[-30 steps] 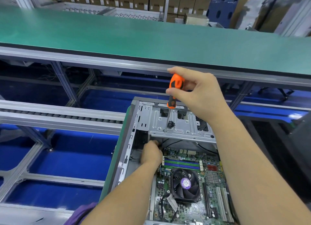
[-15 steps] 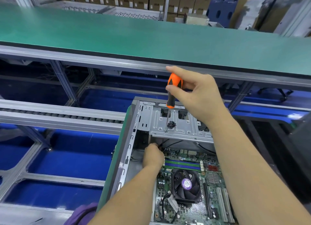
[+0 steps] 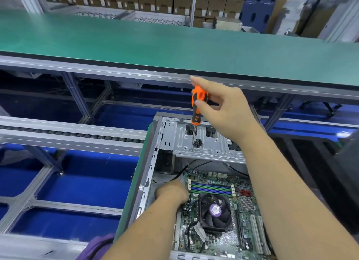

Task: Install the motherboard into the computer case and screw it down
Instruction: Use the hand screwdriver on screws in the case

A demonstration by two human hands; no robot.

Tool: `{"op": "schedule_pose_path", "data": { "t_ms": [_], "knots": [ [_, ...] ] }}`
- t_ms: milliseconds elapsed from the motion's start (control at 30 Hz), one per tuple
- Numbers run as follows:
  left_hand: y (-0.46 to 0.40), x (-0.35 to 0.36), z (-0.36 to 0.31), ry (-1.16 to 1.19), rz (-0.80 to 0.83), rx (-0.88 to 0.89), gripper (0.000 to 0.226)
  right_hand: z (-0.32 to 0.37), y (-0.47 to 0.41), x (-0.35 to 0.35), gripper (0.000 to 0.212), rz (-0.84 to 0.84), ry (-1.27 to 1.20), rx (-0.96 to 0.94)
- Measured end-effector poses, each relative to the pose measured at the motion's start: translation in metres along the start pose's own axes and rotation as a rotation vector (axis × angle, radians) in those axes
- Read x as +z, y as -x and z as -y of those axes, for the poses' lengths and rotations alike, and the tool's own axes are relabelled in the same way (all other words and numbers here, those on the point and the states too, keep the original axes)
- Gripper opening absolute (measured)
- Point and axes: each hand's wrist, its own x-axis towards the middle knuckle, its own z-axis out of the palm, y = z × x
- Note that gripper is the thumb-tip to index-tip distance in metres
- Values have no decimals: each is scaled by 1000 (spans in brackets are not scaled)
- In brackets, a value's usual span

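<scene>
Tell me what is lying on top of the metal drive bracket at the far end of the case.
A small heap of black screws lies on the bracket, with the screwdriver tip beside it, held by the right hand. That hand and forearm cover the bracket's right end.

Case [image 3: 204, 149]: bare stamped sheet metal, dull grey sheen
Screwdriver [image 3: 198, 106]: glossy orange plastic handle, black grip inlays, bright steel shaft
Motherboard [image 3: 219, 184]: green laminate, matt
Desk [image 3: 136, 43]: smooth matt green mat, aluminium edging
</scene>
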Motion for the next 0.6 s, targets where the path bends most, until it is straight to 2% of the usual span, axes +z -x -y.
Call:
{"op": "schedule_pose_path", "data": {
  "t_ms": [133, 300, 433, 533, 600],
  "knots": [
    [7, 0, -1, -66, 27, -4, 40, 0, -3, 0, 43, -82, 148, 12],
    [8, 1, -1, -74, 4, 1, 34, 2, -1, 3, 44, -29, 28, 7],
    [7, 2, -2, -62, -1, 6, 29, 2, -5, -1, 41, -107, 197, 24],
    [7, 1, -2, -69, -3, 9, 24, 2, -1, -3, 42, -23, 49, 15],
    [7, 1, -2, -63, 6, 5, 29, 2, -2, -3, 43, -17, 42, 8]
  ]
}}
